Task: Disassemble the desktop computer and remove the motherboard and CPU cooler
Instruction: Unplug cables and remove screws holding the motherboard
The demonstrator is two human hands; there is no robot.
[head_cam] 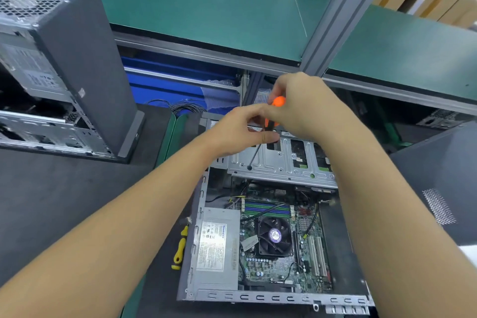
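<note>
drive cage [284, 165] overhangs motherboard [271, 263], cables [313, 217] seemingly crossing

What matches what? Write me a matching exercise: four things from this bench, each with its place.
1 orange screwdriver
2 yellow screwdriver
3 power supply
4 CPU cooler

A on the motherboard
B in the right hand
C on the mat, left of the case
D against the case's left wall

Pairs: 1-B, 2-C, 3-D, 4-A

No legible text: power supply label [213, 248], CPU cooler sticker [275, 234] too blurred to read.
</note>
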